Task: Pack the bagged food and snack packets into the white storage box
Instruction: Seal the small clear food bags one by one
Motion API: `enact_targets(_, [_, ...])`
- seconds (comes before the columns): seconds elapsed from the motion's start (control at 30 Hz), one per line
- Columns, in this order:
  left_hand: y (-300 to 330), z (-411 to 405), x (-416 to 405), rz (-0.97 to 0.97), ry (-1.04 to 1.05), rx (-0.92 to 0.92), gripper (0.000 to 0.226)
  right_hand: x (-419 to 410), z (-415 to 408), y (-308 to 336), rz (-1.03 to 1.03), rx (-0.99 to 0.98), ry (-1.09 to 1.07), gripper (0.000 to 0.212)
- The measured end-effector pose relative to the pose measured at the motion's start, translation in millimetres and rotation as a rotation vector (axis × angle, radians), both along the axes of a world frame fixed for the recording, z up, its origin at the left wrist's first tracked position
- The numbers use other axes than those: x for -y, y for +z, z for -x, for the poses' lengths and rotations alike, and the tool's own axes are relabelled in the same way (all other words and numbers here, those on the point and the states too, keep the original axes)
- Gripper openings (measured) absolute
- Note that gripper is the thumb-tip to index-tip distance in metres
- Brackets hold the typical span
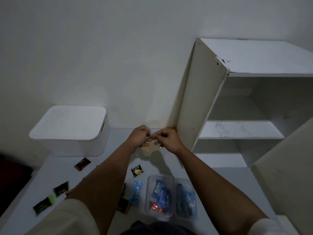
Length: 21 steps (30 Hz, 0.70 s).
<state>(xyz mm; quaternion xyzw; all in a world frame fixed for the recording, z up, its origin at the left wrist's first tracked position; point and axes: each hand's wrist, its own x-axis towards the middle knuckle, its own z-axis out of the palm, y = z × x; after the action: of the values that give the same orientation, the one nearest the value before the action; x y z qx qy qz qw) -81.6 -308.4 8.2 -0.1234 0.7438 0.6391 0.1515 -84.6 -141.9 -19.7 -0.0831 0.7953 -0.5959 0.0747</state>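
Both hands meet above the table's far middle. My left hand (139,135) and my right hand (166,139) pinch the top of a clear plastic bag of pale yellowish food (149,148) that hangs just below them. The white storage box (71,131) stands at the far left with its lid on. Loose snack packets lie on the table: a brown one (82,164), two green-black ones (61,189), (43,204), a black Nektar packet (137,170), a blue one (136,192). My left forearm hides some others.
Two clear plastic tubs (160,195), (185,200) with blue packets sit near the front edge. A white shelf unit (237,106) with its door open stands on the right, close to my right hand. The table (50,173) borders a white wall behind.
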Motion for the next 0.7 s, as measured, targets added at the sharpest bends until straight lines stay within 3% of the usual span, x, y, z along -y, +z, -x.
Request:
enact_targets(0.2, [5, -3, 5, 0.069, -0.167, 0.017, 0.018, 8, -7, -4, 0.026, 0.032, -0.086, 0.011])
enact_targets(0.6, [-4, -38, 49, 0.144, -0.281, 0.1, 0.014, 57, -35, -20, 0.134, 0.145, -0.139, 0.021])
enact_targets(0.7, [3, -46, 60, 0.151, -0.277, 0.02, 0.013, 70, -39, -10, 0.118, 0.123, -0.178, 0.02])
